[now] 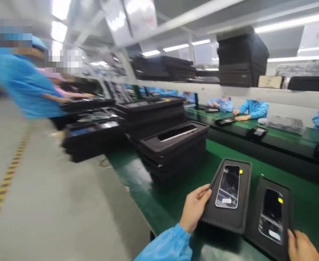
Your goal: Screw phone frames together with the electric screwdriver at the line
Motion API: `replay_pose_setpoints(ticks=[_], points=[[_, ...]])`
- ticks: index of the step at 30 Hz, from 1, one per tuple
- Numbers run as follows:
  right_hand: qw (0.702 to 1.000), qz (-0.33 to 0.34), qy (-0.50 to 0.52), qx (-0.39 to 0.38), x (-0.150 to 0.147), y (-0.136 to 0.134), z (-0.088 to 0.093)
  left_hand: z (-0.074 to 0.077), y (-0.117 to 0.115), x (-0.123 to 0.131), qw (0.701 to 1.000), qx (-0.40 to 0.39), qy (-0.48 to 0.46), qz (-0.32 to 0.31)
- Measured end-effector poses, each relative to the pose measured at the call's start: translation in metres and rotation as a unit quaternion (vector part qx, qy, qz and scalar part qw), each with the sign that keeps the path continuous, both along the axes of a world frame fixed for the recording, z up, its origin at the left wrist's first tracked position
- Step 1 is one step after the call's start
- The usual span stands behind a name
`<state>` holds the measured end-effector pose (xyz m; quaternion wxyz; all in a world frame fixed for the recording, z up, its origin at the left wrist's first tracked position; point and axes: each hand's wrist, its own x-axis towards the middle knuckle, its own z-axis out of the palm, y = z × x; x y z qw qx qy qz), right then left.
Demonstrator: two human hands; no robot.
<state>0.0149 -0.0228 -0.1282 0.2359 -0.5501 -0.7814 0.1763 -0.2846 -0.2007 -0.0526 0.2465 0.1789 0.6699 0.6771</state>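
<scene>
My left hand, in a blue sleeve, pinches the left edge of a black foam tray. In that tray lies a phone with a glossy dark screen, a yellow tab and a white label. At the lower right, my right hand grips the right edge of a second black foam tray. A similar phone rests in it, also with a yellow tab and a white label. The two trays sit side by side, low over the green bench; whether they touch its surface is hard to tell.
A stack of black foam trays with a phone on top stands left of my hands. Behind it rises another tray stack. A black conveyor with trays runs beyond the green bench. A person in blue stands at left.
</scene>
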Motion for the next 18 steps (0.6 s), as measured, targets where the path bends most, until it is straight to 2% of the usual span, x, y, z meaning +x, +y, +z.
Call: replay_pose_setpoints(ticks=[2, 5, 9, 11, 13, 14, 18], points=[[0.999, 0.011, -0.017, -0.028, 0.008, -0.015, 0.010, 0.004, 0.023, 0.019, 0.999, 0.020, -0.029, -0.033], [0.995, 0.028, 0.044, -0.080, 0.008, -0.026, 0.029, 0.003, 0.055, 0.056, 0.996, 0.021, 0.015, -0.086], [0.971, -0.006, 0.148, -0.186, 0.011, -0.026, 0.043, -0.009, 0.079, 0.091, 0.991, -0.007, 0.106, -0.083], [0.973, 0.025, 0.155, -0.169, 0.012, -0.026, 0.042, -0.016, 0.079, 0.096, 0.973, -0.082, 0.187, -0.106], [0.983, 0.060, 0.131, -0.114, 0.010, -0.029, 0.039, -0.023, 0.076, 0.095, 0.947, -0.151, 0.249, -0.138], [0.988, 0.062, 0.108, -0.090, 0.008, -0.031, 0.037, -0.026, 0.074, 0.093, 0.941, -0.167, 0.259, -0.144], [1.000, 0.027, 0.011, -0.004, -0.006, -0.038, 0.029, -0.037, 0.072, 0.082, 0.948, -0.152, 0.247, -0.134]])
